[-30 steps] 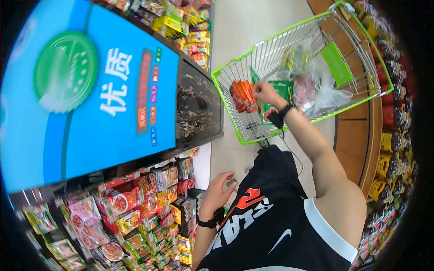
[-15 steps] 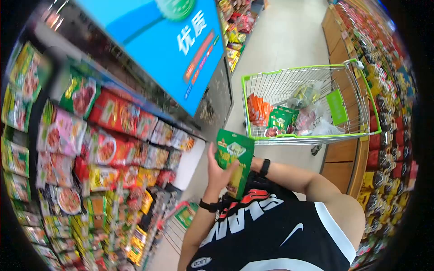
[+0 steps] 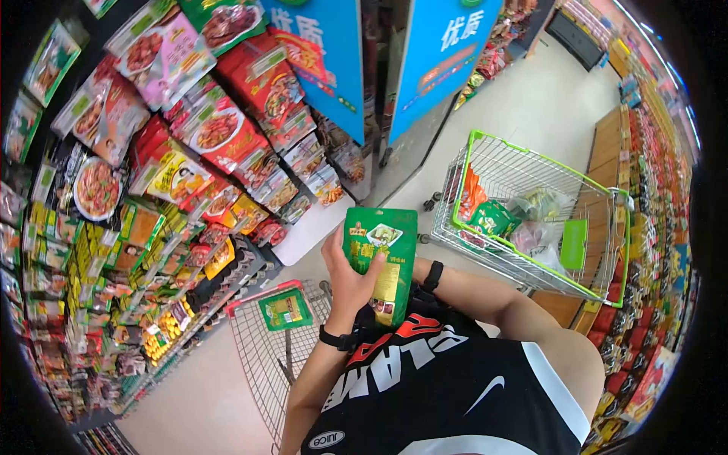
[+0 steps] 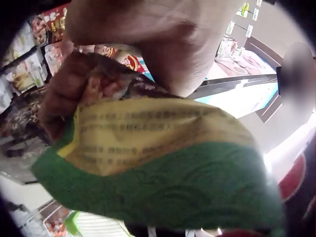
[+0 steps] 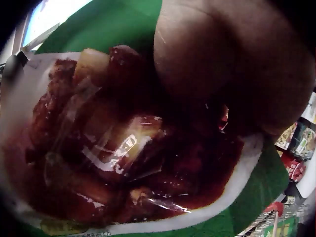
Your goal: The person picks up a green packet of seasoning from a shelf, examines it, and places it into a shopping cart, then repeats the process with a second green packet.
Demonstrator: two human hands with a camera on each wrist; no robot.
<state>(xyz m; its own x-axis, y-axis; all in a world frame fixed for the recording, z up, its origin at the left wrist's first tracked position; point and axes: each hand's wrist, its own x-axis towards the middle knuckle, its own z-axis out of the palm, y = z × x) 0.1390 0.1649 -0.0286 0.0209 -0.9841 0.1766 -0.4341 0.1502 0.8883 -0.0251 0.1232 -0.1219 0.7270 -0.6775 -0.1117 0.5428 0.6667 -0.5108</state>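
A green food pouch [image 3: 381, 250] stands upright before my chest, its dish picture and yellow text panel facing me. My left hand [image 3: 353, 273] grips it at its left side, thumb across the front. In the left wrist view, that hand's curled fingers [image 4: 69, 96] lie on the pouch near the yellow panel [image 4: 148, 133]. My right hand is behind the pouch in the head view, with only the banded wrist showing. Seen from the right wrist, my right hand [image 5: 222, 64] holds the far face, which carries a large picture of glossy red-brown meat [image 5: 118, 148]. Its fingertips are hidden.
A green-rimmed shopping cart [image 3: 542, 148] at the right holds orange and green packets [image 3: 494, 220] and plastic bags. Shelves of packaged food [image 3: 220, 129] line the left. A red-handled cart [image 3: 258, 292] stands close by my left arm, a green pouch [image 3: 287, 309] in it. Blue display panels [image 3: 447, 45] rise ahead.
My right hand has left the green-rimmed cart, and the green pouch is now up at my chest in both hands. My view has swung left towards the shelves and the red-handled cart.
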